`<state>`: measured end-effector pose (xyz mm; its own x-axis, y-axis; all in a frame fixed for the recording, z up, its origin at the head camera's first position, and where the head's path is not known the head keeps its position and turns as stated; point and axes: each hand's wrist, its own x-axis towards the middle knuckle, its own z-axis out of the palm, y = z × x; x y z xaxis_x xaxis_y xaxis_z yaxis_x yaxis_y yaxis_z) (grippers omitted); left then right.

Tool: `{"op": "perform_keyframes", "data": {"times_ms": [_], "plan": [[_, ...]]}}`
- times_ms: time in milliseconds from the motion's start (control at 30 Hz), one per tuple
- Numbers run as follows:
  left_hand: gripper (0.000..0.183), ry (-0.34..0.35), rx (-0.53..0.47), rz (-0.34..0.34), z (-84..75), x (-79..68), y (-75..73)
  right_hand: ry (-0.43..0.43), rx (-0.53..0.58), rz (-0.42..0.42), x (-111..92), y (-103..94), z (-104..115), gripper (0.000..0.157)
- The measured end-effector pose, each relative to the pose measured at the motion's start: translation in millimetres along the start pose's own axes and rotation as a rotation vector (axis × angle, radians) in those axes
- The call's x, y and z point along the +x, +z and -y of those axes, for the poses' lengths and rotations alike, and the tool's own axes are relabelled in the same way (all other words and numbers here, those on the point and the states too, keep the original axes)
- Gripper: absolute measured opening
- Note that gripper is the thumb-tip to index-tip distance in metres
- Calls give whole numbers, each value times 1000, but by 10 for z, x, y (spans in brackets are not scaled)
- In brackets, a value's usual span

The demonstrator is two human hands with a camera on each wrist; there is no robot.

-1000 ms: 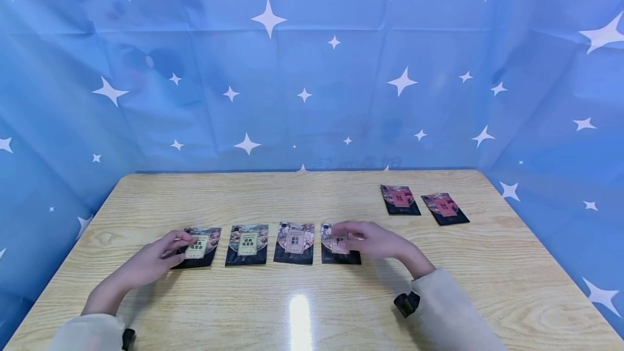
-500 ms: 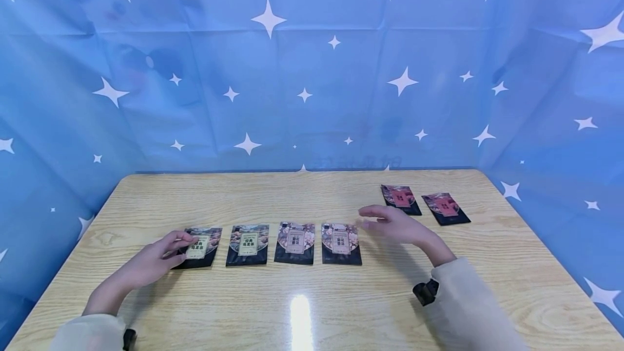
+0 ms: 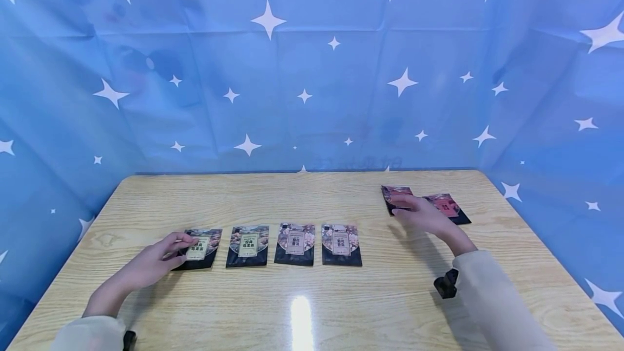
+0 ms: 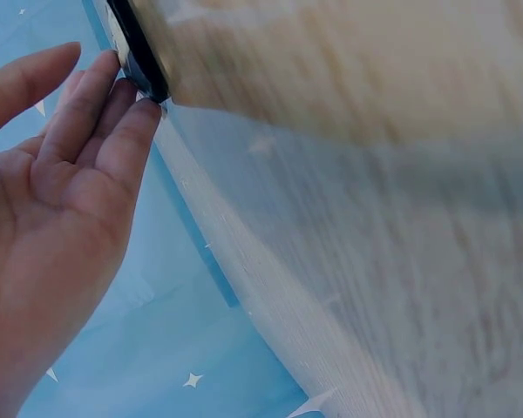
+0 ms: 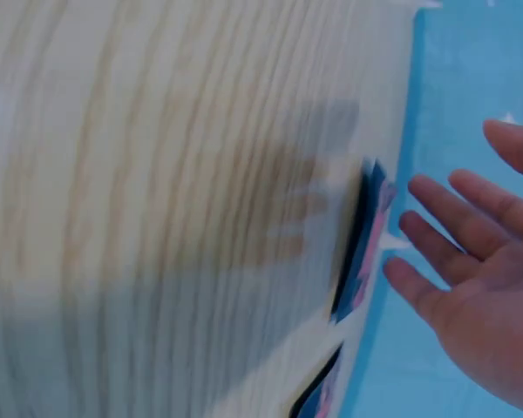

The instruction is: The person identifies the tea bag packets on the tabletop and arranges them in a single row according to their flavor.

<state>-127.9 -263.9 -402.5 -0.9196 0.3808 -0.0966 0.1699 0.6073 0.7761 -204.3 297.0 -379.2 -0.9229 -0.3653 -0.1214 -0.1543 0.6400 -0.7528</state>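
My left hand (image 3: 153, 259) rests at the leftmost tea sachet (image 3: 205, 248), black with a green label, its relaxed fingertips on the left side. In the left wrist view, that hand (image 4: 70, 183) has its fingers extended against the sachet's dark edge (image 4: 141, 57). Over at the back right, my right hand (image 3: 423, 216) hovers at a red-labelled sachet (image 3: 396, 192), partly covering it. The right wrist view shows the right hand's fingers (image 5: 444, 218) spread and bare, close above that sachet (image 5: 363, 248). A second red-labelled sachet (image 3: 447, 208) lies just to its right.
Along the row stand another green-labelled sachet (image 3: 247, 247) and two pink-labelled ones, the middle one (image 3: 294, 245) and the right one (image 3: 341, 245). All lie flat on the wooden table (image 3: 234, 307). A blue starry cloth (image 3: 312, 118) hangs behind the table's far edge.
My right hand has left the right pink-labelled sachet and moved right and back to the nearer red-labelled one. The left hand and the sachets have stayed put.
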Motion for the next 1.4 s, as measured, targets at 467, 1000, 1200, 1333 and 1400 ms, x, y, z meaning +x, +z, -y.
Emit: {"op": "perform_keyframes", "data": {"times_ms": [467,1000,1200,1333,1400], "plan": [[27,-5,-9,2,17,3,6,37,-36,-14,26,-75,-104,48],[28,-1,1,1,10,7,9,72,-15,38,85,-81,-169,49],[29,-6,-13,4,11,4,8,60,-23,65,64,-77,-164,49],[29,-2,-12,4,6,3,4,40,-14,77,21,-67,-153,51],[29,0,-8,3,2,4,3,29,-12,76,-7,-59,-146,51]]}}
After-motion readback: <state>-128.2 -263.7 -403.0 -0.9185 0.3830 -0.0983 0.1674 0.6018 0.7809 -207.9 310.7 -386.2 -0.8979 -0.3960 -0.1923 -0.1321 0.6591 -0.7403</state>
